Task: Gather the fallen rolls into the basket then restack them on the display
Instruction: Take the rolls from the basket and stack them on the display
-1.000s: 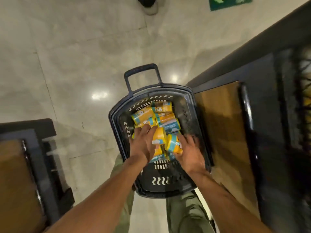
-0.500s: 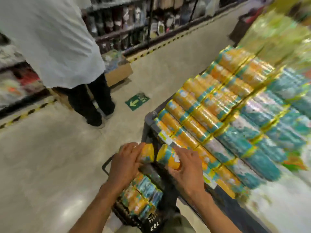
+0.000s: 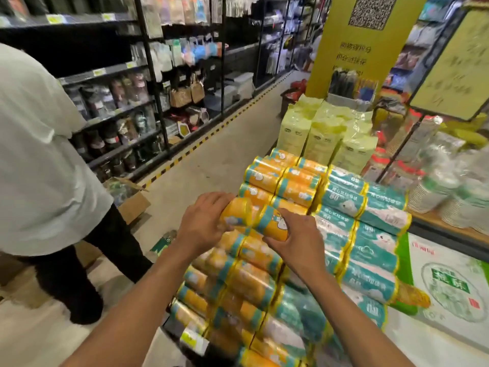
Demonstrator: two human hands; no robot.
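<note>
**Two rolls in hand over the display**

I count two hands in view and one roll in each. The left hand has its fingers curled round an orange roll. The right hand grips a second roll, orange with a teal band, thumb beneath it and fingers over the top. The two rolls meet end to end, held just above the orange side of the display. I cannot tell whether they already rest on the stack.

On the display the orange rolls lie in two columns. To their right the teal rolls also lie in two columns, touching them. Blur along the near edge keeps me from a firm count of rows.

Behind the stack stand three pale yellow packs, upright and side by side, and beyond them one yellow pillar. One white box with green print lies right of the teal rolls. One other person in a white top stands on the left, near one open cardboard box on the floor, with stocked shelves along the aisle.
</note>
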